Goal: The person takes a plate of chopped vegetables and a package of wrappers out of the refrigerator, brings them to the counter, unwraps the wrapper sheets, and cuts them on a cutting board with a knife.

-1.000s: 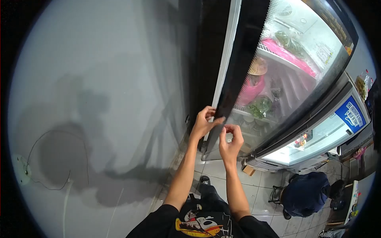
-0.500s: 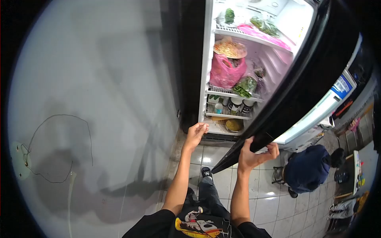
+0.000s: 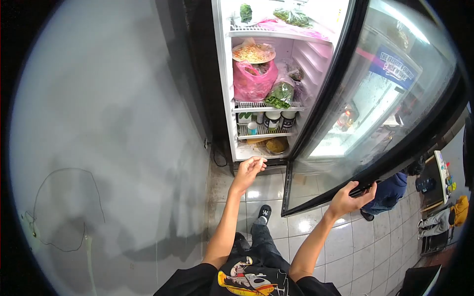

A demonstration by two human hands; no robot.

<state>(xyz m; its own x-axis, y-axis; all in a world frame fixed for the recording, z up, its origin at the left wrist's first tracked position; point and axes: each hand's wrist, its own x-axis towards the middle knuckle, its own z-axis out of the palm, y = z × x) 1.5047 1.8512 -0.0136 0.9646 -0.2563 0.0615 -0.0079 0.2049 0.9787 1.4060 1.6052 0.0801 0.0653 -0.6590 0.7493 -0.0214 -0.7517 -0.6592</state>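
Note:
My right hand grips the lower outer edge of the glass fridge door, which stands swung out to the right. In front of the fridge's base, my left hand is closed loosely with its fingers curled, and no object shows in it. Inside the fridge, a pink plastic bag sits on a middle shelf under a plate of shredded food. Beside it lies a clear bag of leafy greens. Dark jars stand one shelf lower, and a bowl of yellowish food is at the bottom.
A grey wall with a loose wire runs along the left. Beyond the door, a person in dark blue is partly hidden by it. Another person in yellow is at the far right, near a shelf. Tiles cover the floor.
The fridge door has swung wider to the right with my right hand on its edge, so its glass now faces me. My left hand stays curled near the fridge's base.

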